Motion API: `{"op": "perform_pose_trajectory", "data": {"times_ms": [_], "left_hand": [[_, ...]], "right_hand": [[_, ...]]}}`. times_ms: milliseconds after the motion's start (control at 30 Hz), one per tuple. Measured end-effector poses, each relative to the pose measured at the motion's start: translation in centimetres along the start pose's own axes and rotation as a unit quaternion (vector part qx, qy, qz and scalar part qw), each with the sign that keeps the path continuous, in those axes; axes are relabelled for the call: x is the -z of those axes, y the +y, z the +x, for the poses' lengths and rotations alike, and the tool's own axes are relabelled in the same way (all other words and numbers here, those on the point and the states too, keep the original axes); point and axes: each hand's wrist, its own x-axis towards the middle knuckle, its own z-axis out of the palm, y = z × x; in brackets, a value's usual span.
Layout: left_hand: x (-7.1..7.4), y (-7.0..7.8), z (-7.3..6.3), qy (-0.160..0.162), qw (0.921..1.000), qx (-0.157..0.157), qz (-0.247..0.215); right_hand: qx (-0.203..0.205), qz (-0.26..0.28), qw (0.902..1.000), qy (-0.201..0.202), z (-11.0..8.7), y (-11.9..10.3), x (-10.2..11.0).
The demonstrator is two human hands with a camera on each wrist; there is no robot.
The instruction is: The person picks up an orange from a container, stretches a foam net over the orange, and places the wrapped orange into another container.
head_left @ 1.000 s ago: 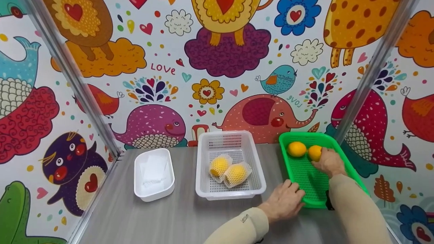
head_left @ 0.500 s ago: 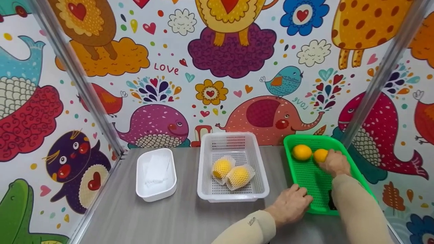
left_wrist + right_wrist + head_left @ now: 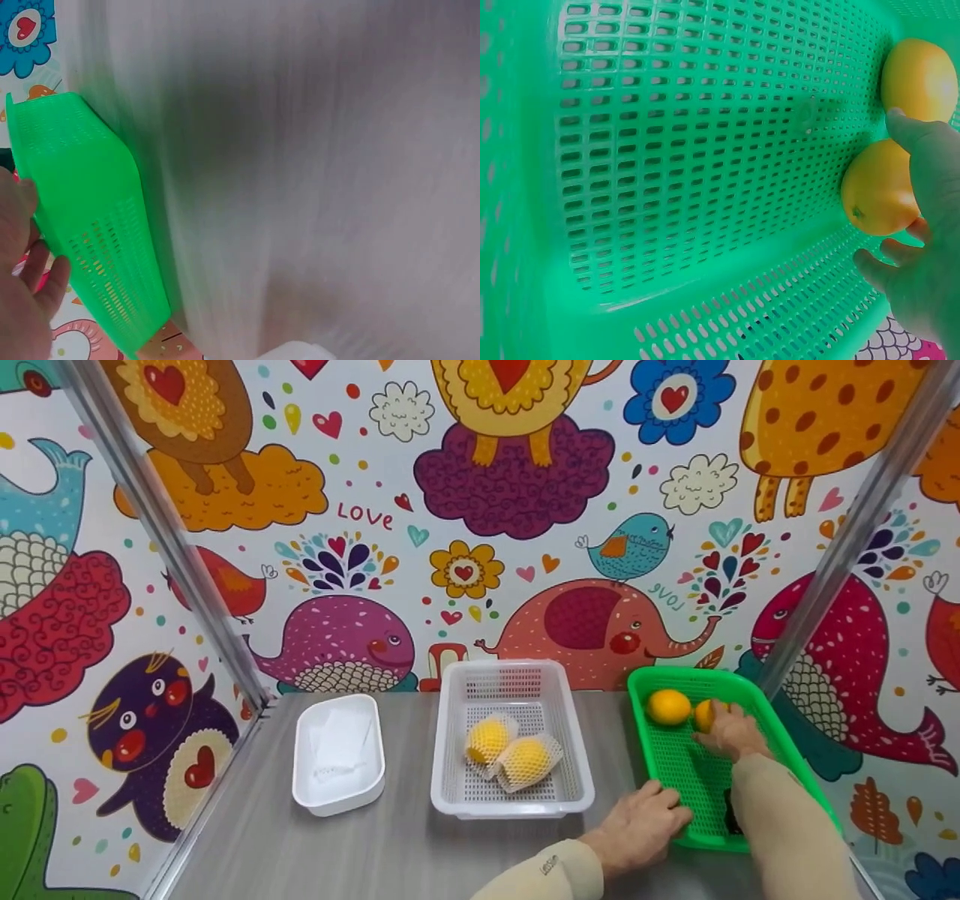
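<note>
My right hand (image 3: 736, 733) is inside the green basket (image 3: 686, 787), its fingers spread around the right-hand orange (image 3: 881, 191). In the right wrist view the thumb lies by the orange's upper side, and at least the lower fingertips stand apart from its skin. Beside it, against the basket's far end, is a second orange (image 3: 669, 707). My left hand (image 3: 639, 825) grips the rim at the basket's near left corner; in the left wrist view its fingers bend over that edge. Part of the right-hand orange is hidden behind my right hand.
A white perforated basket (image 3: 512, 810) stands mid-table with two yellow-orange fruits in foam nets, one net (image 3: 529, 760) lying at the right. Farther left is a white tub (image 3: 337, 799) with white netting-like material inside. Patterned walls and metal posts enclose the grey table (image 3: 405, 855).
The fingers of my right hand have loosened and spread around the right-hand orange. My left hand stays at the basket's corner. The head view has shifted slightly.
</note>
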Motion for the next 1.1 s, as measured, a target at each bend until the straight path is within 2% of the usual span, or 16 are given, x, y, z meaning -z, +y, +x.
{"op": "perform_pose_trajectory", "data": {"times_ms": [167,467,633,767,900,1100], "left_hand": [[0.1,0.2,-0.1,0.018,0.9998,-0.009,0.0],[0.2,0.6,-0.4,0.024,0.9991,-0.026,-0.023],[0.1,0.3,-0.2,0.025,0.9975,-0.048,-0.045],[-0.1,-0.2,-0.3,0.051,0.9961,-0.06,-0.042],[-0.5,-0.6,-0.5,0.064,0.996,-0.05,-0.039],[-1.2,-0.6,-1.1,0.068,0.9975,-0.011,-0.015]], "right_hand": [[-0.005,0.02,0.9996,0.021,-0.6,0.0,0.2],[-0.003,0.038,0.9987,0.034,-1.6,0.0,0.0],[-0.002,0.025,0.9995,0.021,-2.0,0.2,0.7],[-0.001,0.007,0.9999,0.007,-2.2,-0.1,1.4],[-0.003,0.016,0.9997,-0.016,-2.5,-0.9,1.5],[-0.022,0.045,0.9975,-0.05,-2.8,-2.0,0.5]]}}
